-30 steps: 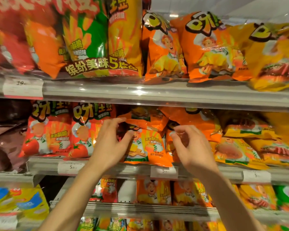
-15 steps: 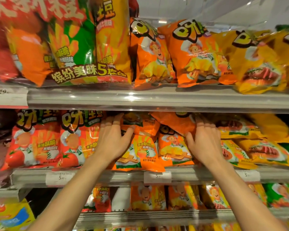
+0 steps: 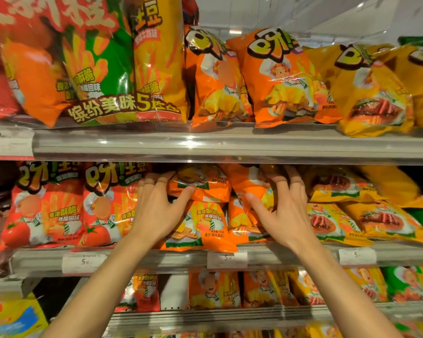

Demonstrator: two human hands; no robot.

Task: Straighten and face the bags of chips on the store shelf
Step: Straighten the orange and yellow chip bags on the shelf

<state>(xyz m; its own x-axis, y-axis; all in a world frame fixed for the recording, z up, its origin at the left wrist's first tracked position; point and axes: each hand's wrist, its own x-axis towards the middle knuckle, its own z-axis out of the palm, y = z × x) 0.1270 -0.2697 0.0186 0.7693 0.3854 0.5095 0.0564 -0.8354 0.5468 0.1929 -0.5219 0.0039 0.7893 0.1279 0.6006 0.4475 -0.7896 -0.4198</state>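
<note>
Both hands are up on the middle shelf (image 3: 156,258). The left hand (image 3: 156,211) grips the flat-lying orange bag (image 3: 203,184) at its 3 o'clock; the right hand (image 3: 286,211) clutches the tilted orange bag (image 3: 248,181) at its 9 o'clock.

The middle shelf (image 3: 156,259) is packed tight with chip bags. The shelf above (image 3: 230,146) hangs low over them, so there is only a thin dark gap on top, and both hands fill that gap. The left hand (image 3: 156,208) reaches in over one lying orange bag (image 3: 200,184). The right hand (image 3: 286,208) reaches in over a tilted orange bag (image 3: 248,181). Red tomato bags (image 3: 59,211) stand side by side to the left, with no room between them. Yellow bags (image 3: 352,203) are piled to the right, touching each other. The open room is out in front of the shelves, where the arms come in.
</note>
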